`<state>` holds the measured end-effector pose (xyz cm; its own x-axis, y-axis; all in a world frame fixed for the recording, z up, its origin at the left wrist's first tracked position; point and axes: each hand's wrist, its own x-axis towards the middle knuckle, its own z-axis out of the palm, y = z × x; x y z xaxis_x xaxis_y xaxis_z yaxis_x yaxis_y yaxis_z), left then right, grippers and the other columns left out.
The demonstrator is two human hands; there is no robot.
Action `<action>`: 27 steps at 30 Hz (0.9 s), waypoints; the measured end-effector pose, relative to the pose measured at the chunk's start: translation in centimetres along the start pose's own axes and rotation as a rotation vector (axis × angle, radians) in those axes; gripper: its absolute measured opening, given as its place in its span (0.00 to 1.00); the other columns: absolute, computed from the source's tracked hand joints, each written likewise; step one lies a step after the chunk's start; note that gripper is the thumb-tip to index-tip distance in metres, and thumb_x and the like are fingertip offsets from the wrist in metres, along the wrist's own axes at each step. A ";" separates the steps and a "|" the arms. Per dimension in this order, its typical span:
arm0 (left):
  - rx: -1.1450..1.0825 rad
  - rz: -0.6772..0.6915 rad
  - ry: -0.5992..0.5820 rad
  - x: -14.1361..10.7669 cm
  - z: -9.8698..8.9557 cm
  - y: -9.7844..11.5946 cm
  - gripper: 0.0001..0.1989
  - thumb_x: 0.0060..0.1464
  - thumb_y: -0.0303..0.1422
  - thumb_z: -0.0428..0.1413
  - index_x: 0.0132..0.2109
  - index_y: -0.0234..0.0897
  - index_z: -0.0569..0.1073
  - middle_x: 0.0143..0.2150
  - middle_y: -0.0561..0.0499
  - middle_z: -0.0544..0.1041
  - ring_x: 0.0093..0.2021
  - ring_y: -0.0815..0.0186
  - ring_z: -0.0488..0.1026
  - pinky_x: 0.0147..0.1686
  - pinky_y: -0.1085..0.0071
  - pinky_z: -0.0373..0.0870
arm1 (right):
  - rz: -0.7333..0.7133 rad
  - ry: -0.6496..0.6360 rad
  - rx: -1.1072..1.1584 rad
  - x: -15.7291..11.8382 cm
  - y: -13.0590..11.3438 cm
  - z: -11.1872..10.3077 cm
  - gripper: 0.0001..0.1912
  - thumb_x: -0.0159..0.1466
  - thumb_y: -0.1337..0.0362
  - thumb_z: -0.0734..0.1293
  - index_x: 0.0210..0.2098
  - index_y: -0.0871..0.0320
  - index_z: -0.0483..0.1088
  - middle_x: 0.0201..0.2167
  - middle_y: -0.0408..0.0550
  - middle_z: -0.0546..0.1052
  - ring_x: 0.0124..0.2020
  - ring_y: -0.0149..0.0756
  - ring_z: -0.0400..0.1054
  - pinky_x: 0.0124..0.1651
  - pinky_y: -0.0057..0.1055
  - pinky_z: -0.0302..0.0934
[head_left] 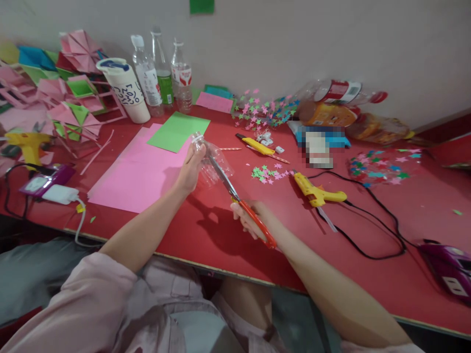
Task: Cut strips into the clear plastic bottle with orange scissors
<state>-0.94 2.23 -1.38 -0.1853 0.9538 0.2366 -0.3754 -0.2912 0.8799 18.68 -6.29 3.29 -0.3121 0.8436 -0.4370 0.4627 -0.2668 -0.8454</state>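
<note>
My left hand is closed round the neck end of a cut clear plastic bottle, held tilted above the red table. In my right hand is a pair of scissors with red handles, my fingers wrapped round them. Their long metal blades point up and left and lie against the bottle's plastic near its neck. Whether the blades are parted is hard to make out. Below and left of the bottle are a pink paper sheet and a green paper sheet.
Right of my hands lie a yellow glue gun with a looping black cord, a yellow utility knife and small paper stars. Several bottles and a white tumbler stand at the back. Pink paper crafts crowd the left, above another glue gun.
</note>
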 end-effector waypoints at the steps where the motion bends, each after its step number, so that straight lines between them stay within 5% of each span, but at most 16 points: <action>1: -0.001 -0.005 -0.004 0.0 -0.1 -0.1 0.27 0.50 0.60 0.61 0.39 0.42 0.70 0.39 0.49 0.73 0.49 0.57 0.74 0.52 0.59 0.70 | -0.007 0.008 -0.002 -0.1 -0.1 0.0 0.28 0.61 0.37 0.68 0.24 0.55 0.62 0.10 0.31 0.58 0.09 0.24 0.53 0.20 0.26 0.57; 11: 0.050 0.002 -0.032 0.7 -0.9 -0.8 0.30 0.52 0.64 0.54 0.45 0.44 0.70 0.46 0.46 0.75 0.59 0.53 0.71 0.60 0.55 0.66 | 0.005 0.024 -0.030 -0.2 -0.5 0.2 0.27 0.63 0.41 0.68 0.22 0.54 0.60 0.09 0.32 0.57 0.09 0.24 0.52 0.18 0.25 0.55; 17: 0.002 0.006 -0.019 0.7 -1.0 -0.9 0.27 0.55 0.61 0.56 0.46 0.44 0.70 0.44 0.51 0.76 0.54 0.60 0.74 0.59 0.59 0.68 | 0.019 0.027 -0.027 -0.1 -0.3 0.3 0.28 0.61 0.39 0.69 0.22 0.54 0.59 0.09 0.32 0.57 0.09 0.24 0.52 0.17 0.25 0.53; 27: 0.019 0.014 -0.076 0.1 -0.2 -0.5 0.24 0.54 0.58 0.59 0.43 0.43 0.69 0.43 0.48 0.75 0.55 0.55 0.74 0.59 0.55 0.68 | -0.053 0.012 -0.033 0.1 0.4 0.1 0.28 0.59 0.36 0.68 0.24 0.55 0.63 0.11 0.33 0.60 0.10 0.25 0.56 0.20 0.26 0.56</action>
<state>-0.99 2.40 -1.87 -0.1202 0.9527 0.2791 -0.3557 -0.3038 0.8839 18.74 -6.32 2.91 -0.3270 0.8617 -0.3881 0.4733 -0.2062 -0.8564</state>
